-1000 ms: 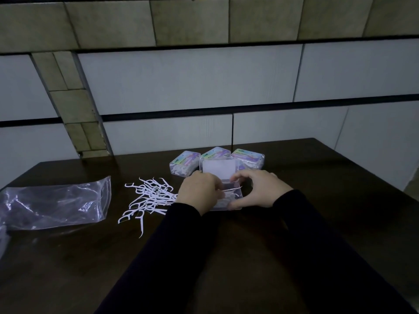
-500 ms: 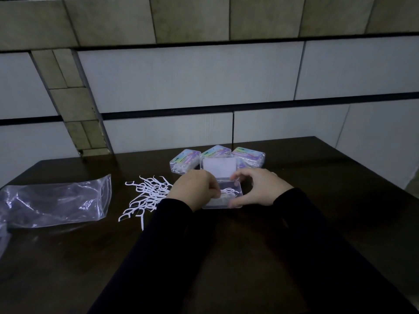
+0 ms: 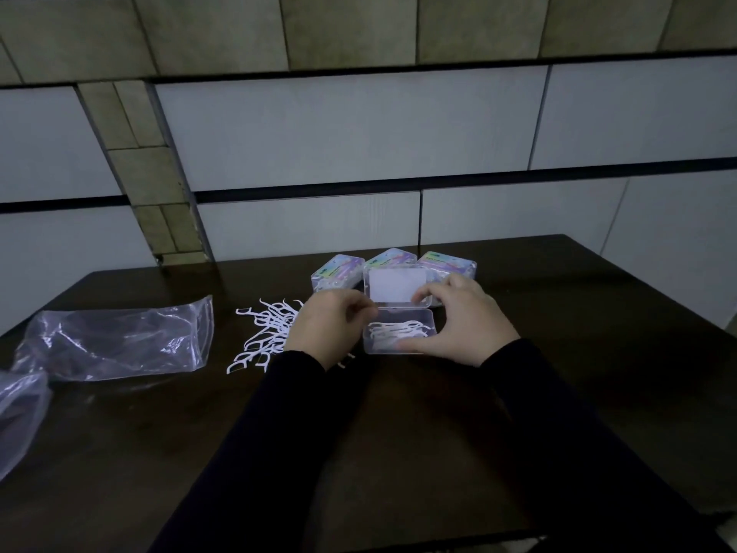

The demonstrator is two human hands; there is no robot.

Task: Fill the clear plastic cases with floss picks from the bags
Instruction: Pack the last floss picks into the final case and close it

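An open clear plastic case point(image 3: 399, 333) lies on the dark table, its lid point(image 3: 397, 291) standing up behind it. Several white floss picks lie inside the case. My right hand point(image 3: 462, 321) holds the case, thumb on its front edge and fingers at the lid. Curled beside the case's left edge is my left hand point(image 3: 329, 327); whether it holds anything is hidden. A loose pile of floss picks point(image 3: 265, 333) lies to the left of that hand. An empty clear bag point(image 3: 115, 343) lies further left.
Three closed cases with colourful labels point(image 3: 339, 271) point(image 3: 391, 257) point(image 3: 448, 263) stand in a row behind the open case. Part of a second clear bag point(image 3: 18, 417) shows at the left edge. A tiled wall rises behind the table.
My left hand has drawn back a little to the left from over the case, so the picks inside now show. The right hand stays on the case.
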